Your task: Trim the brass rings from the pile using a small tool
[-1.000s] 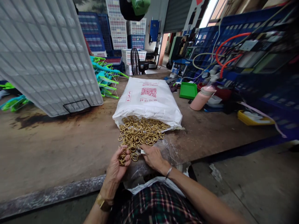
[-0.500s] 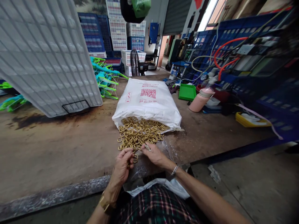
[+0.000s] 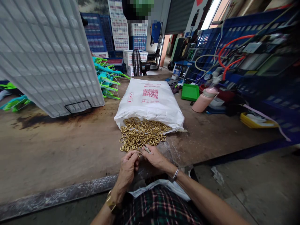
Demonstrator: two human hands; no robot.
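The left hand (image 3: 128, 165) is pinching what looks like a mostly hidden ring and the right hand (image 3: 154, 157) is clamping a small tool (image 3: 147, 149) — while many loose rings (image 3: 142, 135), presumably left to handle, are spilling from the bag (image 3: 152, 107) onto the tabletop (image 3: 70, 150).

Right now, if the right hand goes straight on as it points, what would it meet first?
The right hand would probably meet the loose rings first, though depth is hard to judge here.
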